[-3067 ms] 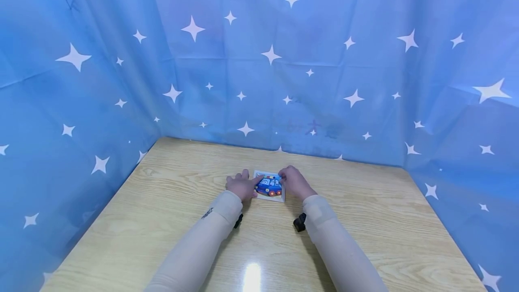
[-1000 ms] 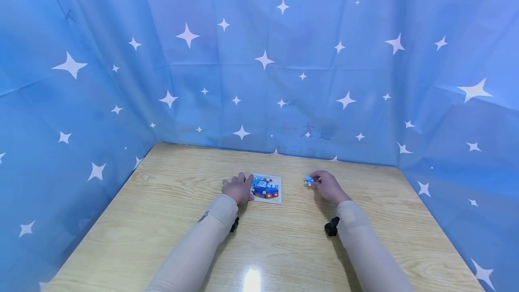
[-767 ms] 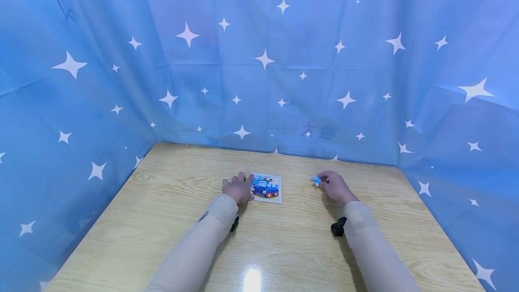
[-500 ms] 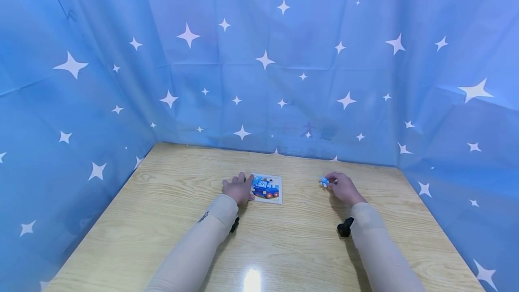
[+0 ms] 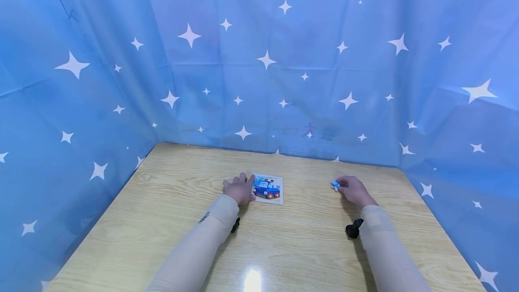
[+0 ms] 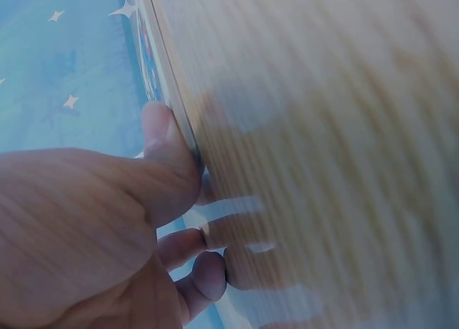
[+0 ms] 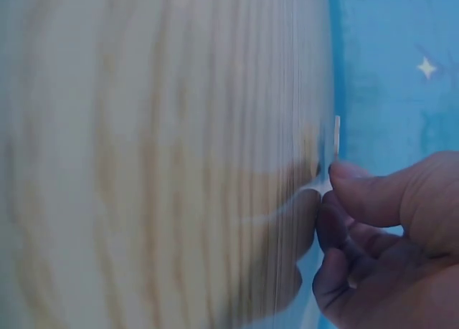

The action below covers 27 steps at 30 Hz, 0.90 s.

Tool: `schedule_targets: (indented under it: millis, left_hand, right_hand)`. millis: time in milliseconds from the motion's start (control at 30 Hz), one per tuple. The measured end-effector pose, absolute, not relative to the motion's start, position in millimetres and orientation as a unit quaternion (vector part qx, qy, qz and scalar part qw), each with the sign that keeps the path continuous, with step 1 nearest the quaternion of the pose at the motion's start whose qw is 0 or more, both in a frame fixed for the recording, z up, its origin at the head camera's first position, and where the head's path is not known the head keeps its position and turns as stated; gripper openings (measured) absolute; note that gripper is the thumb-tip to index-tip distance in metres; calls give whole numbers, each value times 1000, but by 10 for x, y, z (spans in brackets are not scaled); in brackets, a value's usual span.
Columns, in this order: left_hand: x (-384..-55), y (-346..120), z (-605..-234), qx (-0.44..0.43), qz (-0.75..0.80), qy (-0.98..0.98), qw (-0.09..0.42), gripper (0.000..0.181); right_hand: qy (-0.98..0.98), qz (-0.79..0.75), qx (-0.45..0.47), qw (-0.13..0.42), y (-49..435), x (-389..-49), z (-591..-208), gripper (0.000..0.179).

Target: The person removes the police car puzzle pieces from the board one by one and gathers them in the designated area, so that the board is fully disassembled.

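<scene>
A small square jigsaw puzzle [image 5: 266,189] showing a blue cartoon car lies flat on the table. My left hand [image 5: 239,190], fingers spread, rests at its left side. In the left wrist view my thumb touches the rim of the puzzle [image 6: 148,64], which shows edge-on. Off to the right, my right hand [image 5: 354,190] pinches a light-blue puzzle piece [image 5: 335,185] between thumb and fingers, just over or on the tabletop; which, I cannot tell. The right wrist view shows that piece [image 7: 337,134] only as a thin edge beyond the thumb.
The wood-grain table [image 5: 300,238] reaches back to a blue curtain [image 5: 259,84] with white stars, which also hangs along both sides. A bright light reflection lies near the front. A black wrist camera [image 5: 354,228] sits under the right sleeve.
Earlier the right hand was at the puzzle's upper right corner. It has moved away to the right with the light-blue puzzle piece. The left hand stays at the puzzle's left side.
</scene>
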<state>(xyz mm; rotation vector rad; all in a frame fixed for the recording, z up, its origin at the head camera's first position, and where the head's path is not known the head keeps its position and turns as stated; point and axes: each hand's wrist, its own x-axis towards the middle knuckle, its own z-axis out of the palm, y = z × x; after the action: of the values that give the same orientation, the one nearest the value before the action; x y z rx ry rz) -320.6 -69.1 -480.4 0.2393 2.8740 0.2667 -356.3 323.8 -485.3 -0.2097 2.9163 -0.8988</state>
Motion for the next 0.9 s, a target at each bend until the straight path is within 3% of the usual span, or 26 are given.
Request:
schedule_targets:
  millis: [900]
  left_hand:
    - [-3170, -684, -4778, 79, 93, 985, 123, 72]
  right_hand:
    - [954, -290, -68, 45, 3235, -3535, -4850, 28]
